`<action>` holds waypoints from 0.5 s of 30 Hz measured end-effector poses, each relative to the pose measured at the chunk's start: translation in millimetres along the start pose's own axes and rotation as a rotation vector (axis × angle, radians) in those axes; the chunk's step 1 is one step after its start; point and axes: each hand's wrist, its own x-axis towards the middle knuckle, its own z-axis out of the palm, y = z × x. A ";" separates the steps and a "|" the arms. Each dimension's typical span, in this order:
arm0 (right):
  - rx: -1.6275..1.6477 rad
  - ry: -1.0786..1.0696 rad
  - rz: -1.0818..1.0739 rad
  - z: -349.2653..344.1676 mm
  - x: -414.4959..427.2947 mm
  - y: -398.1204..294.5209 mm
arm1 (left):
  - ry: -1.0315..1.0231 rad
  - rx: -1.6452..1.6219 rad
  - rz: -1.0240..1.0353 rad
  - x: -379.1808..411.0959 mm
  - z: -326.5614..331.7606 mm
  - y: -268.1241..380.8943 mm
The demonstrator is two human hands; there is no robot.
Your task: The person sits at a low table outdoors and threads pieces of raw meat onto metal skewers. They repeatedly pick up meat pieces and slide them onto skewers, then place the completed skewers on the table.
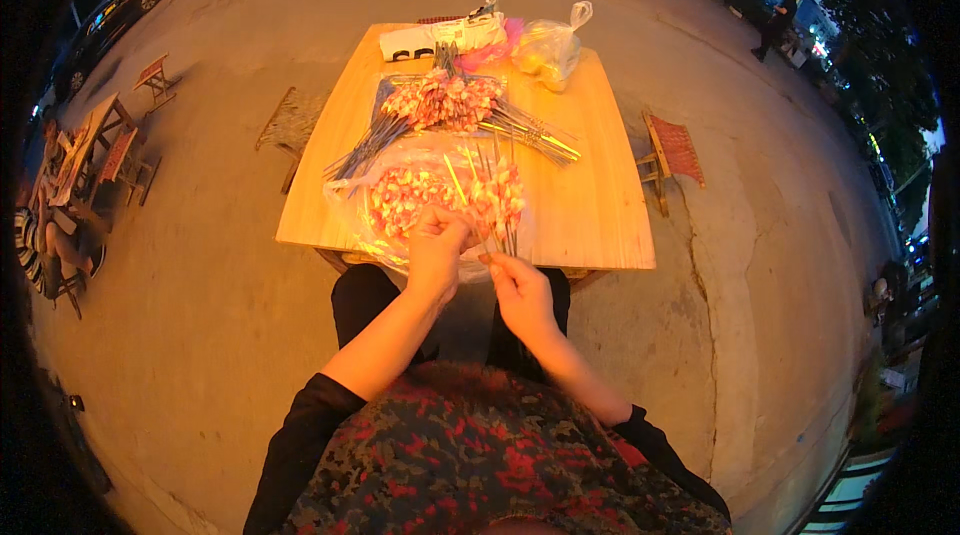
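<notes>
My left hand (441, 235) has its fingers pinched at the near edge of a pile of small raw meat pieces (405, 197) on a clear plastic bag (349, 194). My right hand (517, 284) grips the lower end of a thin skewer, which runs up towards my left fingertips. Whether my left fingers hold meat or the skewer cannot be told. Several loaded meat skewers (502, 197) lie on the bag's right part, beside the loose meat. Further back, many more loaded skewers (442, 100) are heaped on a tray (385, 91), their bare ends fanning out left, right and back.
The wooden table (600, 212) carries a white package (442, 36), a pink bag (491, 51) and a knotted clear bag (551, 47) at its back. Folding stools (675, 149) stand right and left (289, 122). People sit at the far left; a person (780, 21) is at the far right.
</notes>
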 end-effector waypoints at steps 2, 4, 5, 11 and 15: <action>0.017 -0.022 0.076 -5.8 7.9 3.7 | -0.151 0.150 -0.041 -2.1 -16.0 -7.3; 0.009 -0.030 0.098 -9.1 10.6 7.5 | -0.199 0.089 -0.195 -4.0 -21.8 5.3; 0.004 -0.034 0.110 -10.3 10.3 8.9 | -0.221 0.054 -0.273 -4.0 -22.8 10.7; -0.009 0.049 0.108 -31.8 8.1 21.6 | -0.094 0.466 -0.157 23.0 -72.8 8.5; -0.091 0.117 0.112 -50.1 3.2 32.4 | -0.173 1.267 0.310 45.1 -93.4 -7.5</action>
